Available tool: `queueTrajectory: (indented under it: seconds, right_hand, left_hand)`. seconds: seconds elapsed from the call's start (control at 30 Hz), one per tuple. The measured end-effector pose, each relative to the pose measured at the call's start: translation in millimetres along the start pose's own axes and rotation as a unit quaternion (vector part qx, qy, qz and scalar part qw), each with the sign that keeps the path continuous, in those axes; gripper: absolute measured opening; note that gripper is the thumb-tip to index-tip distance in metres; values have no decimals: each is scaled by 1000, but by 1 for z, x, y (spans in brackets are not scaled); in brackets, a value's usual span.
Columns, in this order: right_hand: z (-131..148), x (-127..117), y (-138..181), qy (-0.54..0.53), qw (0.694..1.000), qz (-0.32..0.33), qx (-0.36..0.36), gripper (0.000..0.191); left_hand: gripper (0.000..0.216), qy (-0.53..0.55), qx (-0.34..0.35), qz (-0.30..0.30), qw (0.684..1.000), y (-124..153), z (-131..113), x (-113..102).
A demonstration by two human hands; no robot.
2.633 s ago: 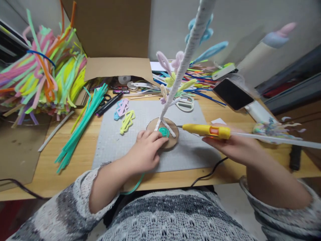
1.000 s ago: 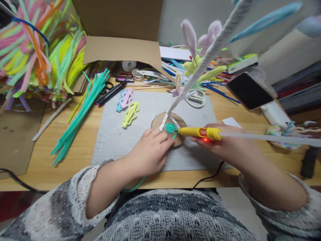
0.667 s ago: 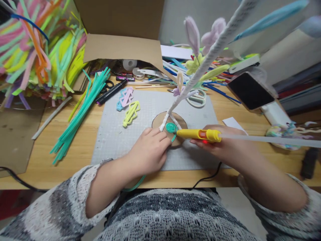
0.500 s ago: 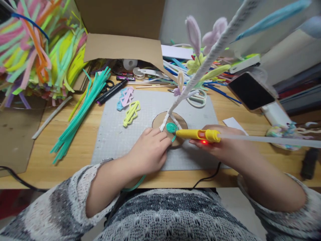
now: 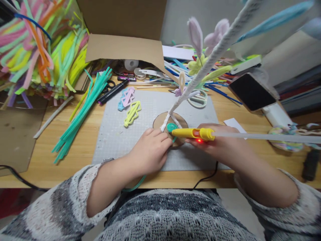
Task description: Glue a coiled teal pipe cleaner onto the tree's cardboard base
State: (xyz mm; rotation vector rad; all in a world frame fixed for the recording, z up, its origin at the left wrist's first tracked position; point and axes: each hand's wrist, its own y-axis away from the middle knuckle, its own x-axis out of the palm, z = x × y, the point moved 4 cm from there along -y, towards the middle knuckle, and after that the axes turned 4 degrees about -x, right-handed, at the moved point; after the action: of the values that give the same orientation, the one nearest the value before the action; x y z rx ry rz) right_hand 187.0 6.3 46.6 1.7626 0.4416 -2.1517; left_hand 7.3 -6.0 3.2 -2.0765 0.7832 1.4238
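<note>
My right hand grips a yellow hot glue gun with a red light lit and a long clear glue stick behind. Its nozzle is at the lower edge of a flat teal pipe cleaner coil on a round wooden base. The fingers of my left hand are closed at the coil's loose end, the tips partly hidden; more teal strand hangs below that hand. From the base rises a slanting white wrapped stem that splits into two feet around the coil and carries fuzzy flowers.
A grey cutting mat lies underneath, bearing zigzag pipe cleaner pieces and scissors. To the left are teal pipe cleaners, a black marker and a colourful heap. A phone leans at right. A black cord trails below.
The glue gun has moved slightly left, its nozzle now closer under the coil. My left hand stays in place at the base.
</note>
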Motion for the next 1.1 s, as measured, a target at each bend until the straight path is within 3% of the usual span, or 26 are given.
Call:
queueTrajectory:
  seconds: [0.27, 0.53, 0.77, 1.1]
  right_hand:
    - [-3, -3, 0, -18, 999, -27, -18, 40]
    - [-4, -4, 4, -70, 997, 9, -30, 31]
    - [0, 0, 0, -30, 999, 15, -21, 34]
    - [2, -1, -7, -2, 998, -30, -53, 46]
  left_hand:
    - [13, 1, 2, 0, 1000, 1, 0, 0]
    - [11, 1, 3, -7, 1000, 1, 0, 0]
    - [12, 5, 5, -7, 1000, 1, -1, 0]
    - [14, 11, 2, 0, 1000, 1, 0, 0]
